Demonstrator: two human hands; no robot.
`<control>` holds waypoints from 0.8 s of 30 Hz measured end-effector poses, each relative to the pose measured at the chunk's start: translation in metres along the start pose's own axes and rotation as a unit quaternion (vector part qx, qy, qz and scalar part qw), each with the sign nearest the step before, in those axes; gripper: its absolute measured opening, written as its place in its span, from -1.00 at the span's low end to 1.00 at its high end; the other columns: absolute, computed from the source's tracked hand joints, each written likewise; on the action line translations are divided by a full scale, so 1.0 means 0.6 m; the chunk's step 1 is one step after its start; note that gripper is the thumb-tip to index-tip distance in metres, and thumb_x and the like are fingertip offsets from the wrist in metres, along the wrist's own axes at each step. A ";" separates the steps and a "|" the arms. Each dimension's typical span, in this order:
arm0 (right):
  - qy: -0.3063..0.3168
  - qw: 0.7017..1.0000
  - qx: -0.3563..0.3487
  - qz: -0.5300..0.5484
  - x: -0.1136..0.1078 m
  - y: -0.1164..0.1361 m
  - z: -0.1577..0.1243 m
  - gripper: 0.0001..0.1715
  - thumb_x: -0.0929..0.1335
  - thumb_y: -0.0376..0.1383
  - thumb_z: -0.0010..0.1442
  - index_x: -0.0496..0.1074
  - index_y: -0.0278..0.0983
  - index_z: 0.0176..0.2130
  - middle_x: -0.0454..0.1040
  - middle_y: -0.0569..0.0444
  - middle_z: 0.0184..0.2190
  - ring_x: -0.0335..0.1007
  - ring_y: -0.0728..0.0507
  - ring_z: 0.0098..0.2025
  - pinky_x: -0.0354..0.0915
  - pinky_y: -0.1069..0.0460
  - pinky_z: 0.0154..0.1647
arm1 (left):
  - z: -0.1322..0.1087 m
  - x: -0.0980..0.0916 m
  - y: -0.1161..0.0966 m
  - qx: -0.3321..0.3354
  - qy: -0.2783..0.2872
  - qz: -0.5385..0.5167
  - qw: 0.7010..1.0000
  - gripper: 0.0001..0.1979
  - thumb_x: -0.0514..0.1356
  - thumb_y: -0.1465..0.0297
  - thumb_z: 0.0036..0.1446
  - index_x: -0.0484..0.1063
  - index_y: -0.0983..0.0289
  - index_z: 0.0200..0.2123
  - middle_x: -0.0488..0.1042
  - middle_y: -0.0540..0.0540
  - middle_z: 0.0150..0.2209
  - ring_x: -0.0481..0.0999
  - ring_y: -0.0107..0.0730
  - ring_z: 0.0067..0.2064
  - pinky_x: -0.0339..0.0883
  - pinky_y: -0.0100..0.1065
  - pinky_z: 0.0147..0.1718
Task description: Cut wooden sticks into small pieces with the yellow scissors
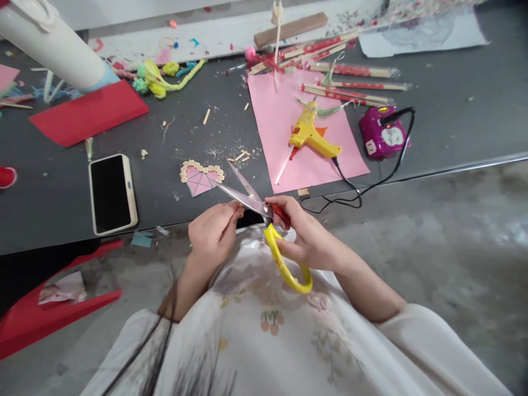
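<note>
My right hand [303, 236] is closed round the yellow and red handles of a pair of scissors [252, 201]; the blades are spread apart and point up and left over the table's front edge. My left hand [213, 231] is pinched shut right at the blades, holding something too small to make out. Just beyond the blade tips lies a pink paper heart [201, 177] edged with small pale pieces. Both hands hover over my lap, just off the dark table [173, 137].
A phone [112, 192] lies face up at the left. A yellow glue gun [311, 135] rests on pink paper [280, 148], its cord running to a purple power strip [381, 135]. Red paper [88, 113], a white tube [53, 47], chopstick packets [350, 82] and scraps litter the back.
</note>
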State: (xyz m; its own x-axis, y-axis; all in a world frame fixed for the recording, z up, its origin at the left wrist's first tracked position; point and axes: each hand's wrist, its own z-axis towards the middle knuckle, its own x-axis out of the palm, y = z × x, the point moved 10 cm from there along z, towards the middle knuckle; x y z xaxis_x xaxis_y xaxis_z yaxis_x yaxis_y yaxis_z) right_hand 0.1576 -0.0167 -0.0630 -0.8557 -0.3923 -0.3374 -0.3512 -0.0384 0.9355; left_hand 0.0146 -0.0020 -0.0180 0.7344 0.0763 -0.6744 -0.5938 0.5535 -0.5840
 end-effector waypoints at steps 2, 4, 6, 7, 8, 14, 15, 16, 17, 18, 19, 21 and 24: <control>0.003 1.000 0.010 -0.003 0.001 -0.001 0.000 -0.30 0.39 -0.16 0.14 0.07 -0.23 0.16 0.30 0.05 -0.24 0.27 -0.07 -0.26 0.32 -0.02 -0.20 | 0.001 0.000 0.000 0.003 0.000 0.005 1.000 -0.84 0.13 0.52 0.24 0.50 0.19 -0.26 0.58 -0.02 -0.34 0.53 -0.50 -0.34 0.34 -0.43 -0.31; 0.006 1.000 0.024 -0.003 0.004 -0.005 -0.001 -0.29 0.40 -0.14 0.14 0.08 -0.25 0.16 0.31 0.03 -0.23 0.28 -0.09 -0.24 0.31 -0.03 -0.19 | 0.003 0.002 -0.001 0.008 0.000 0.013 1.000 -0.86 0.14 0.51 0.24 0.49 0.22 -0.29 0.58 -0.01 -0.35 0.53 -0.52 -0.34 0.34 -0.46 -0.31; 0.006 0.999 0.041 0.009 0.008 -0.013 -0.002 -0.28 0.41 -0.12 0.14 0.09 -0.25 0.16 0.31 0.03 -0.22 0.29 -0.09 -0.23 0.31 -0.03 -0.17 | 0.004 0.006 0.000 0.008 0.004 0.029 1.000 -0.86 0.14 0.51 0.24 0.50 0.24 -0.25 0.58 0.01 -0.34 0.53 -0.51 -0.32 0.34 -0.47 -0.28; 0.001 0.999 0.050 0.021 0.010 -0.019 -0.003 -0.29 0.41 -0.11 0.14 0.10 -0.25 0.16 0.31 0.03 -0.22 0.28 -0.08 -0.23 0.30 -0.03 -0.17 | 0.004 0.005 0.001 0.007 -0.003 0.044 0.999 -0.86 0.15 0.50 0.24 0.50 0.25 -0.21 0.57 0.03 -0.32 0.53 -0.49 -0.29 0.35 -0.45 -0.24; -0.007 0.998 0.059 0.038 0.012 -0.026 -0.003 -0.30 0.40 -0.11 0.15 0.10 -0.24 0.16 0.31 0.04 -0.22 0.28 -0.08 -0.23 0.30 -0.02 -0.16 | 0.003 0.001 0.001 0.007 -0.020 0.065 0.998 -0.85 0.17 0.48 0.23 0.50 0.25 -0.16 0.57 0.05 -0.28 0.54 -0.45 -0.25 0.36 -0.42 -0.20; -0.091 0.976 0.041 0.192 0.014 -0.047 0.009 -0.37 0.38 -0.22 0.18 0.09 -0.14 0.16 0.26 0.08 -0.19 0.23 -0.04 -0.25 0.29 0.03 -0.19 | -0.014 -0.026 -0.041 0.104 -0.135 0.039 0.985 -0.73 0.27 0.45 0.08 0.45 0.22 -0.10 0.53 0.09 -0.24 0.52 -0.34 -0.19 0.38 -0.31 -0.15; -0.100 0.970 0.036 0.217 0.014 -0.046 0.012 -0.37 0.39 -0.23 0.17 0.09 -0.14 0.15 0.26 0.08 -0.19 0.24 -0.04 -0.25 0.29 0.03 -0.19 | -0.011 -0.010 -0.042 0.097 -0.093 0.000 0.991 -0.78 0.25 0.47 0.09 0.45 0.22 -0.15 0.53 0.05 -0.29 0.52 -0.39 -0.25 0.39 -0.35 -0.20; -0.106 0.965 0.034 0.239 0.015 -0.043 0.016 -0.37 0.40 -0.22 0.16 0.09 -0.14 0.14 0.26 0.08 -0.19 0.24 -0.03 -0.25 0.30 0.03 -0.20 | -0.009 0.011 -0.037 0.073 -0.037 -0.039 0.996 -0.83 0.23 0.47 0.10 0.44 0.22 -0.19 0.53 0.02 -0.33 0.51 -0.42 -0.29 0.39 -0.39 -0.24; -0.111 0.959 0.034 0.257 0.015 -0.040 0.020 -0.35 0.42 -0.21 0.15 0.09 -0.14 0.13 0.26 0.09 -0.20 0.25 -0.03 -0.26 0.30 0.04 -0.21 | -0.008 0.035 -0.030 0.037 0.021 -0.074 0.996 -0.85 0.22 0.45 0.11 0.42 0.22 -0.21 0.52 0.00 -0.35 0.50 -0.45 -0.32 0.39 -0.41 -0.27; -0.115 0.955 0.036 0.272 0.015 -0.036 0.023 -0.34 0.43 -0.19 0.14 0.09 -0.14 0.12 0.26 0.09 -0.20 0.26 -0.03 -0.27 0.31 0.04 -0.22 | -0.011 0.058 -0.020 -0.006 0.075 -0.103 0.992 -0.84 0.23 0.42 0.10 0.41 0.22 -0.20 0.52 -0.01 -0.33 0.50 -0.46 -0.32 0.39 -0.42 -0.29; -0.120 0.951 0.038 0.284 0.015 -0.032 0.026 -0.34 0.44 -0.17 0.12 0.09 -0.14 0.10 0.28 0.09 -0.20 0.27 -0.03 -0.27 0.33 0.03 -0.22 | -0.016 0.078 -0.010 -0.049 0.116 -0.124 0.984 -0.78 0.25 0.39 0.08 0.40 0.21 -0.17 0.52 0.00 -0.30 0.50 -0.45 -0.31 0.40 -0.42 -0.29; -0.135 0.942 0.037 0.304 0.013 -0.026 0.030 -0.35 0.45 -0.13 0.10 0.10 -0.14 0.06 0.31 0.06 -0.17 0.31 -0.05 -0.23 0.35 0.02 -0.17 | -0.029 0.104 0.010 -0.128 0.162 -0.160 0.965 -0.56 0.31 0.34 0.01 0.35 0.19 -0.02 0.52 0.05 -0.14 0.52 -0.40 -0.24 0.42 -0.39 -0.26; -0.148 0.936 0.028 0.318 0.012 -0.020 0.033 -0.37 0.45 -0.10 0.10 0.11 -0.14 0.03 0.33 0.01 -0.11 0.36 -0.09 -0.13 0.38 -0.03 -0.05 | -0.040 0.123 0.025 -0.191 0.189 -0.230 0.936 -0.20 0.36 0.31 -0.07 0.11 0.15 0.23 0.40 0.18 0.11 0.52 -0.24 -0.05 0.46 -0.28 -0.15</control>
State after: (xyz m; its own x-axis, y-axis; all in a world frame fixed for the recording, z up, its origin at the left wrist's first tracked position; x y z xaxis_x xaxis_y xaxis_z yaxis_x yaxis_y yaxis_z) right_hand 0.1478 -0.0009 -0.0786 -0.9632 -0.0471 0.2647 0.2536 0.1674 0.9527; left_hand 0.0520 -0.0081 -0.0874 0.8152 -0.4351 -0.3824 -0.3712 0.1145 -0.9215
